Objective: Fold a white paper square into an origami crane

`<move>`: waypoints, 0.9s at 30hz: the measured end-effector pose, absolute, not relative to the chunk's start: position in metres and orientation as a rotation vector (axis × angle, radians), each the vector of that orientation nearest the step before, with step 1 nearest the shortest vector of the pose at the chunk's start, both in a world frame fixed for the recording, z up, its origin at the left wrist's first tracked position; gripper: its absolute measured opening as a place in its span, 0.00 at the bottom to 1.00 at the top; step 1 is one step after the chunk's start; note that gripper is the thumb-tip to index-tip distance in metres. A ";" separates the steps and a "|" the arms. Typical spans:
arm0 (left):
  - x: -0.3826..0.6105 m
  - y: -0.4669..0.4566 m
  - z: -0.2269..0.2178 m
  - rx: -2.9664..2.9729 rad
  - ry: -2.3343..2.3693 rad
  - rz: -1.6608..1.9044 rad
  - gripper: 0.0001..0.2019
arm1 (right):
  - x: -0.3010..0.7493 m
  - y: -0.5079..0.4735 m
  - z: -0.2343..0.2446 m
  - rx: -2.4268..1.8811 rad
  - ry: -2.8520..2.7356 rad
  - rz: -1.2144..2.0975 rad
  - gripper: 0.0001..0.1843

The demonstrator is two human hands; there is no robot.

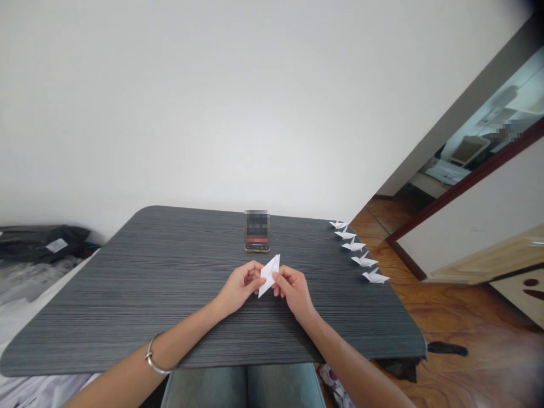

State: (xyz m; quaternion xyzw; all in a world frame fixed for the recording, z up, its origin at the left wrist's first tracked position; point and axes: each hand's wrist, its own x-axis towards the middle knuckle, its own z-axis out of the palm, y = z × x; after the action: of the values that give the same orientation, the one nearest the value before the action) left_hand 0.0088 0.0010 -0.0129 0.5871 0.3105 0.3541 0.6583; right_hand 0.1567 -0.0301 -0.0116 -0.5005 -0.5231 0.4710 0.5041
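Note:
A folded piece of white paper [270,270], narrow and diamond-shaped with a pointed top and bottom, is held up over the table between both hands. My left hand [243,285] pinches its left edge between thumb and fingers. On the right edge, my right hand [294,288] presses with the thumb in front and the fingers curled behind. Along the table's right edge stand several white paper cranes in a row, the nearest crane [375,276] closest to my right hand.
The dark, wood-grained table [170,317] meets a white wall [238,113] at the back. A phone [257,232] with its screen lit lies beyond my hands. Black bags [46,243] are piled left of the table. To the right are a wooden floor [442,306] and a doorway.

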 end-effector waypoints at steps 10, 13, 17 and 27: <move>0.008 -0.002 -0.011 1.293 0.630 0.699 0.17 | 0.158 -0.031 -0.015 -1.213 -1.205 1.079 0.17; 0.007 -0.002 -0.010 1.270 0.626 0.672 0.18 | 0.159 -0.030 -0.015 -1.205 -1.193 1.080 0.17; 0.006 0.001 -0.006 1.187 0.686 0.692 0.15 | 0.158 -0.030 -0.013 -1.196 -1.203 1.112 0.16; 0.008 0.001 -0.003 1.145 0.778 0.889 0.15 | 0.149 -0.032 -0.010 -1.163 -1.431 1.373 0.14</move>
State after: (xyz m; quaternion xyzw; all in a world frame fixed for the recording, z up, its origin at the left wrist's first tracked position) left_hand 0.0078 0.0012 -0.0030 0.5100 0.3465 0.3960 0.6804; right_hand 0.1488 -0.0325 -0.0105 -0.4617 -0.5680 0.5451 0.4088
